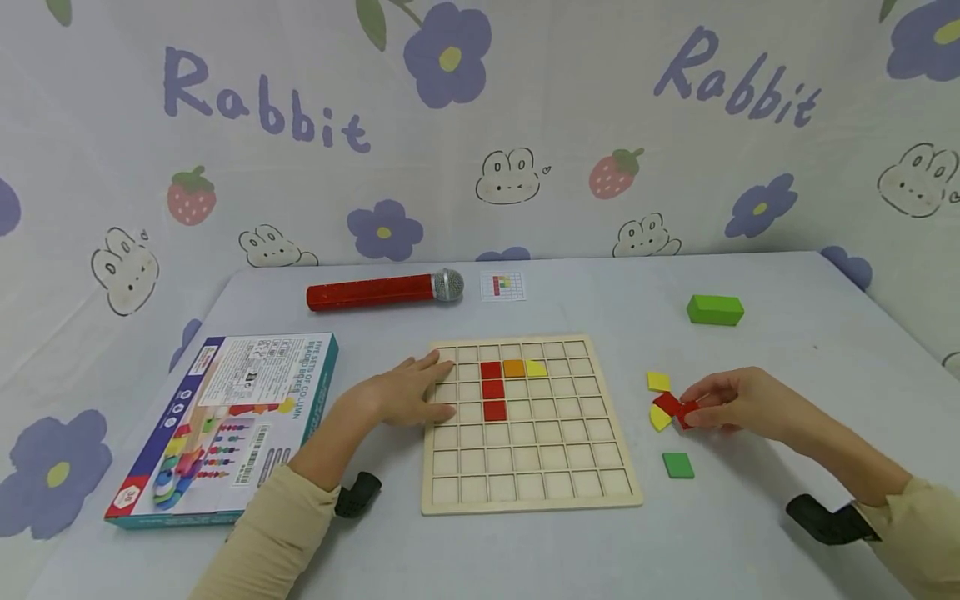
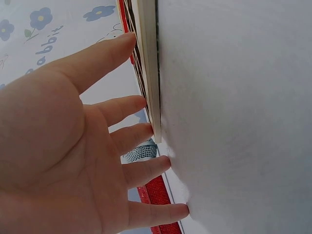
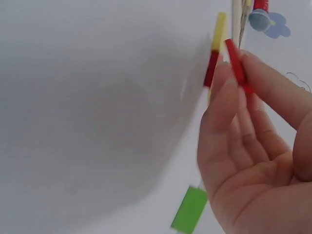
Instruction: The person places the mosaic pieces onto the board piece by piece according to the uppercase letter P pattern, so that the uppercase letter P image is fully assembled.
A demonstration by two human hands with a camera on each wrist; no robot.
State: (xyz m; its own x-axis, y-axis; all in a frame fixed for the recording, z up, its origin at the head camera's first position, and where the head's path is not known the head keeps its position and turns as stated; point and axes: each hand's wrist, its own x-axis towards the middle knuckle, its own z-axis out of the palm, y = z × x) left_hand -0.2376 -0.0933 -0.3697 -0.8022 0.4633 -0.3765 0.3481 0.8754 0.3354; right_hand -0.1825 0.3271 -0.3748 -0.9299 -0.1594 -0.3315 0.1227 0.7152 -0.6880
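My left hand [image 1: 408, 390] lies with straight, spread fingers at the left edge of a wooden grid board [image 1: 525, 509]. Thumb and fingertips meet the board's side in the left wrist view. Inside the grid, three red squares [image 1: 492, 389] form a column, with an orange square [image 1: 513, 368] and a yellow quarter-round tile [image 1: 536, 367] to the right of the top one. Right of the board, my right hand [image 1: 738, 404] pinches a red tile [image 3: 236, 63] between thumb and fingers. Close beside it lie another red tile [image 1: 665, 404], a yellow square [image 1: 658, 382] and a yellow quarter-round piece [image 1: 660, 418].
A green square [image 1: 678, 465] lies nearer the front, and a green block [image 1: 715, 310] sits at the back right. Behind the board are a red microphone [image 1: 375, 292] and a small pattern card [image 1: 503, 287]. A flat toy box [image 1: 247, 375] occupies the left side.
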